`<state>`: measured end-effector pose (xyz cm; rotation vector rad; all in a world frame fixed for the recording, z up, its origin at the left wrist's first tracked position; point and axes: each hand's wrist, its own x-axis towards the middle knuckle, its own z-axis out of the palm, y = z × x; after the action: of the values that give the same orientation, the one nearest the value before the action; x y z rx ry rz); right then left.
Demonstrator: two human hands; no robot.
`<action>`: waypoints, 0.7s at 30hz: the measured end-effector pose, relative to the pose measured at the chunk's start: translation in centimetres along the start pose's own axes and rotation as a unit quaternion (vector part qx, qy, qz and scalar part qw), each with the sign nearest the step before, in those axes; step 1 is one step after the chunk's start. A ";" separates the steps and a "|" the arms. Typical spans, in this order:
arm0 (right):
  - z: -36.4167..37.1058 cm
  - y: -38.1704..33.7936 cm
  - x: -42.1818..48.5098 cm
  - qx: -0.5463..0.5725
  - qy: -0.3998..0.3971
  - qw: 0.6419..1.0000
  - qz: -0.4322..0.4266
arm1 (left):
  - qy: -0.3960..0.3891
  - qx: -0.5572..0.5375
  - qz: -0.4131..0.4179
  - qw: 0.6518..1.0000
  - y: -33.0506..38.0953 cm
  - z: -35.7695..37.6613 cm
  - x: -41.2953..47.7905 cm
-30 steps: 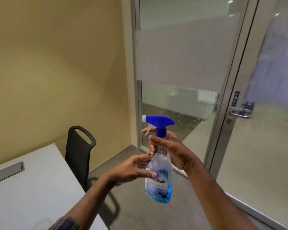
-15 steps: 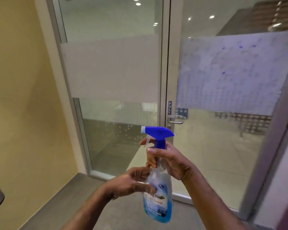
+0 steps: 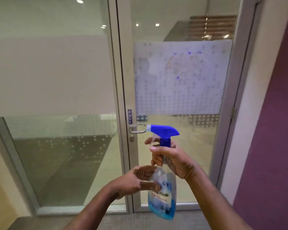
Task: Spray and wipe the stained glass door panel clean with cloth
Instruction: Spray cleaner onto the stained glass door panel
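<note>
The stained glass door panel [image 3: 181,77] is seen straight ahead, well apart from the hands. Its frosted dotted band is marked with blue spots [image 3: 189,53] and a faint reddish scribble [image 3: 178,63]. The glass is judged rigid and smooth but breakable, and the door may swing on its hinges if it is pressed hard, so even, moderate pressure is advised for wiping. No cloth is seen in this view.

In front of the panel's lower half a spray bottle [image 3: 163,193] is held upright, its blue trigger head [image 3: 163,131] turned to the left and not yet aimed at the stains. Blue liquid is visible only in the lower part, so the bottle is judged light. Its thin plastic is likely to give a little under a squeeze and to be slippery when wet. The neck under the trigger head is judged the best place to hold it.

That neck is gripped by the right hand [image 3: 173,160], whose fingers [image 3: 156,161] are curled closely round it, with one finger lying by the trigger. The bottle's body is held from the side by the left hand [image 3: 133,183], its fingers [image 3: 146,170] bent against the plastic, though blur hides the detail.

A lever handle [image 3: 137,129] and a PULL label [image 3: 130,116] are seen on the door's left edge, a fixed glass pane [image 3: 56,80] beyond it and a purple wall [image 3: 273,130] on the right.
</note>
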<state>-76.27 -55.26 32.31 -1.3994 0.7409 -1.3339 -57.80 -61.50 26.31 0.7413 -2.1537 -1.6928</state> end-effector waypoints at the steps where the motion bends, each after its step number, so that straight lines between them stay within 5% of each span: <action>1: -1.1 -0.1 0.2 -0.007 0.008 1.000 -0.004 | -0.003 0.000 0.005 1.000 0.2 0.2 1.3; 14: -20.2 -3.5 3.9 -0.050 0.176 0.980 -0.078 | 0.094 0.112 0.089 0.985 5.0 2.0 20.6; 21: -29.6 -5.8 6.2 -0.071 0.230 0.966 -0.097 | 0.294 0.136 0.121 0.938 7.5 1.4 29.0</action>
<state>-104.57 -66.72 35.77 -1.3102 1.0410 -1.8229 -83.93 -75.54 30.93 0.8740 -1.9517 -0.9036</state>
